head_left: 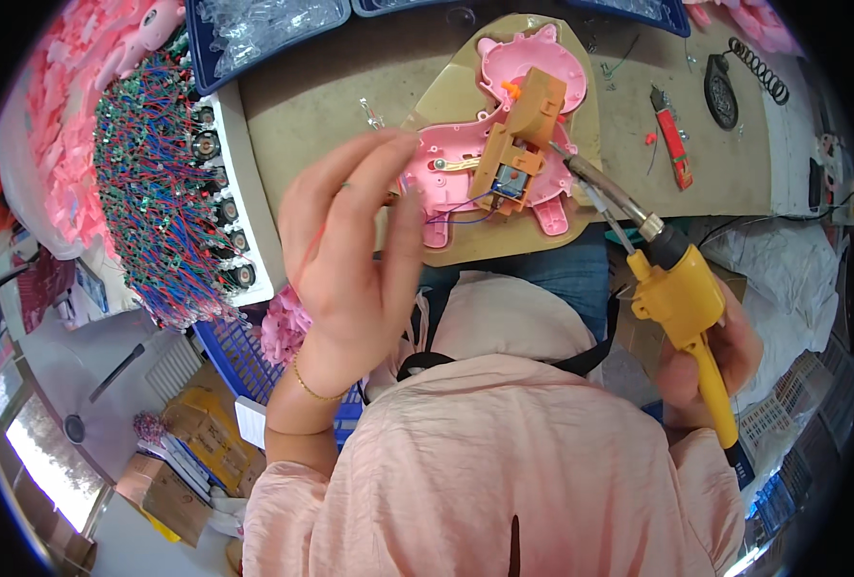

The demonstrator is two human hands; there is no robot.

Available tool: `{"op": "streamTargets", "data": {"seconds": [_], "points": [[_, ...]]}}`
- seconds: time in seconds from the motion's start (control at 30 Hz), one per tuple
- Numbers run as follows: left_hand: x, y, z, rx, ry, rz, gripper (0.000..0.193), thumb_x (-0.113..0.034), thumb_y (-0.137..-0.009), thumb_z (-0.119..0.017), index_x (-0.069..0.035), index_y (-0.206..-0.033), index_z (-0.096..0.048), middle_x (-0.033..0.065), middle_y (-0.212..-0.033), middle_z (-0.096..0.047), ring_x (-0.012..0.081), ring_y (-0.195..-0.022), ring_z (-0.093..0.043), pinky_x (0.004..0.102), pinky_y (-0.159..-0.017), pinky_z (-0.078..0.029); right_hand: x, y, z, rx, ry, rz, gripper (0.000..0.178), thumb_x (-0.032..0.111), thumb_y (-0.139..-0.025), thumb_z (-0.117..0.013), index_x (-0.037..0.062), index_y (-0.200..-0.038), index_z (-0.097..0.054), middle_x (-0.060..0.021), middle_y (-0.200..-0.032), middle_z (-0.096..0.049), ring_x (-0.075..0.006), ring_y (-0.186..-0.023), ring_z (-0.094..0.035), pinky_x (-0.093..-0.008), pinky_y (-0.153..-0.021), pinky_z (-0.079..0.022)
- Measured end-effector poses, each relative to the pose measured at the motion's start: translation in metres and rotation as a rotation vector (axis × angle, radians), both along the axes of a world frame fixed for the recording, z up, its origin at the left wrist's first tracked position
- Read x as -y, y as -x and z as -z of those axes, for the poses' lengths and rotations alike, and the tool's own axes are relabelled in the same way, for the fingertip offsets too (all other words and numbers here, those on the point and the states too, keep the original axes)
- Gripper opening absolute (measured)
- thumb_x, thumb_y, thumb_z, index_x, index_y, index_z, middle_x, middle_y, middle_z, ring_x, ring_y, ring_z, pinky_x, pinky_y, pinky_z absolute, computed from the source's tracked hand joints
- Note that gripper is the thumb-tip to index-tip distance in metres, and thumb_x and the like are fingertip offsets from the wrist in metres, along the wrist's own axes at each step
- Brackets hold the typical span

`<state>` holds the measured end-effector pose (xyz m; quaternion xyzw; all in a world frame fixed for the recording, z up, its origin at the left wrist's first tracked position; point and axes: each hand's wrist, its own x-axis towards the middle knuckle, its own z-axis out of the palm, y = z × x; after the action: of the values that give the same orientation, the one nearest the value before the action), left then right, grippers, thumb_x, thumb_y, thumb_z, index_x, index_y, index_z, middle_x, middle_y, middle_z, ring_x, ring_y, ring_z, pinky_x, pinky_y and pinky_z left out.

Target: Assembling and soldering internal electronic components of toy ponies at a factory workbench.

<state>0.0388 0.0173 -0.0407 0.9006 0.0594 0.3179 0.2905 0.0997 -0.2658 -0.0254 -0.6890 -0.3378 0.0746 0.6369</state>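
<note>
A pink plastic toy shell half (pixel 456 144), shaped like an animal, lies with its inside facing up on a tan board (pixel 586 163). In it sits an orange-brown plastic gear housing (pixel 533 106) with a small motor (pixel 512 183) and a blue wire. My left hand (pixel 350 231), slightly blurred, hovers over the shell's left side, fingers stretched and thumb apart; I see nothing held in it. My right hand (pixel 725 346) is wrapped round the handle of a yellow soldering gun (pixel 677 298), whose tip points left beside the housing.
A white tray (pixel 254 183) at left holds round speakers and a heap of coloured wires (pixel 158 192). Blue bins (pixel 268 38) of clear parts stand at the back. Right of the board lie a red-handled cutter (pixel 674 144) and a black oval object (pixel 721 91) with a coiled cord.
</note>
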Motion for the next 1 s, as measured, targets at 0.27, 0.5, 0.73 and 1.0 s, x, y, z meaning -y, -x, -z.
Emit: {"op": "streamTargets", "data": {"seconds": [0.27, 0.5, 0.73, 1.0], "points": [[0.002, -0.014, 0.002, -0.043, 1.149, 0.037, 0.052, -0.002, -0.089, -0.052, -0.003, -0.137, -0.031, 0.0150, -0.099, -0.063, 0.0081, -0.079, -0.058, 0.0206, -0.070, -0.047, -0.002, 0.004, -0.002, -0.090, 0.045, 0.235, 0.059, 0.036, -0.081, -0.067, 0.0017, -0.122, -0.042, -0.0144, -0.118, -0.051, -0.0242, -0.111, -0.051, -0.0378, -0.096, -0.040], [-0.001, -0.002, -0.015, -0.350, 1.077, 0.062, 0.020, -0.006, -0.089, -0.055, 0.002, -0.106, -0.061, 0.0107, -0.100, -0.065, 0.0104, -0.082, -0.059, 0.0207, -0.071, -0.046, 0.013, 0.008, 0.002, -0.065, 0.103, 0.342, 0.056, 0.033, -0.084, -0.063, 0.0017, -0.124, -0.040, -0.0143, -0.119, -0.051, -0.0237, -0.111, -0.051, -0.0374, -0.097, -0.040], [0.012, -0.004, -0.029, -0.367, 0.456, 0.158, 0.017, -0.004, -0.082, -0.062, -0.001, -0.099, -0.065, 0.0046, -0.074, -0.060, 0.0109, -0.067, -0.054, 0.0234, -0.063, -0.041, 0.009, 0.008, 0.010, 0.037, 0.063, 0.401, 0.060, 0.036, -0.086, -0.060, 0.0024, -0.130, -0.036, -0.0152, -0.114, -0.052, -0.0224, -0.096, -0.056, -0.0334, -0.084, -0.047], [0.036, -0.006, -0.026, -0.165, 0.096, 0.225, 0.020, -0.006, -0.064, -0.074, -0.009, -0.083, -0.066, 0.0018, -0.073, -0.060, 0.0201, -0.065, -0.055, 0.0318, -0.059, -0.041, -0.064, -0.014, 0.020, 0.026, -0.053, -0.026, 0.032, 0.002, -0.088, -0.053, 0.0058, -0.118, -0.040, -0.0240, -0.104, -0.057, -0.0189, -0.075, -0.059, -0.0270, -0.069, -0.049]]}}
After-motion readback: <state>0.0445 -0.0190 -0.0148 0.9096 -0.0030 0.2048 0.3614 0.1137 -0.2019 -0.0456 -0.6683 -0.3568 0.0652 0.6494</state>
